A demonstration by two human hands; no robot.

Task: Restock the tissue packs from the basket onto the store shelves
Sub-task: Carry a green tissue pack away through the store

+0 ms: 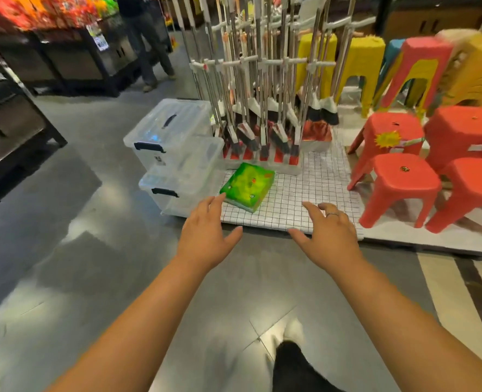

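We are looking down over two bare arms reaching forward above a grey polished shop floor. Our left hand (pixel 205 236) is spread open and holds nothing, its fingertips just beside the near corner of a bright green, plastic-wrapped rectangular tissue pack (pixel 247 186). Our right hand (pixel 326 233), with a ring on one finger, is also open and empty, hovering apart from the pack over the near edge of a white wire-grid display platform (pixel 313 193). The pack lies flat on that platform, in front of a white rack of brooms and mops (pixel 262 89), with stacked clear plastic storage boxes (pixel 174 142) to its left and red plastic stools (pixel 403 179) to its right. No basket is in view, so we cannot tell how many packs remain. We judge the work is at an in-between step, with this one pack resting on the platform.
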